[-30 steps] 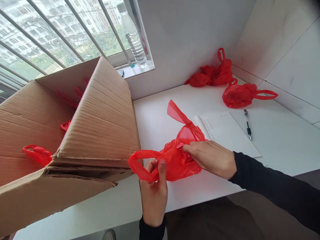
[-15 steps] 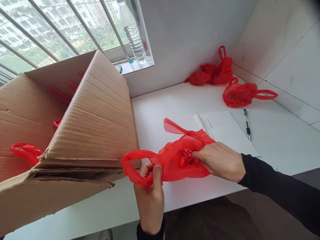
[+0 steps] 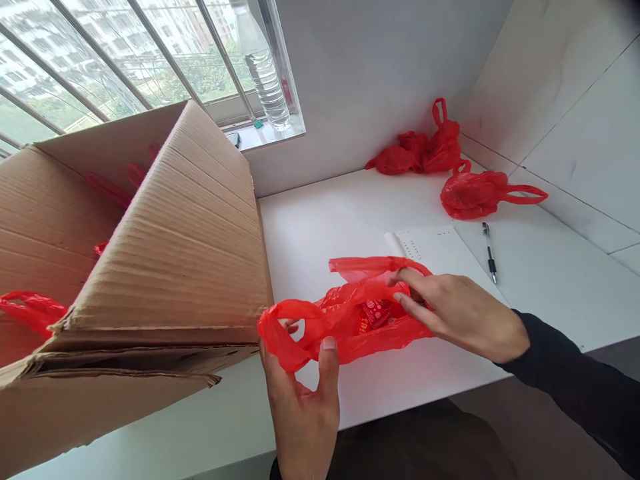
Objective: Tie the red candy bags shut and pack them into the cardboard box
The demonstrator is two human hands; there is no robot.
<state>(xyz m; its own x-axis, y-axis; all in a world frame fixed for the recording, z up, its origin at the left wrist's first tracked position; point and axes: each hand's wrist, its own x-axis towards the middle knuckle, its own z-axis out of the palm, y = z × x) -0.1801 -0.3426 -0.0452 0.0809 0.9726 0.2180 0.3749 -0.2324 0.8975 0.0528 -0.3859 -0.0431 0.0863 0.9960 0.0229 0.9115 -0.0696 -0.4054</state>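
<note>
Red bag pinched in both hands over white counter beside window.

A white table fills a corner, meeting a plain white wall at the far side and large pale tiles on the right. At far left, daylight enters through a barred window.

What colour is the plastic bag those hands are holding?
Red, translucent; the plastic bag shows clearly in the head view.
</note>
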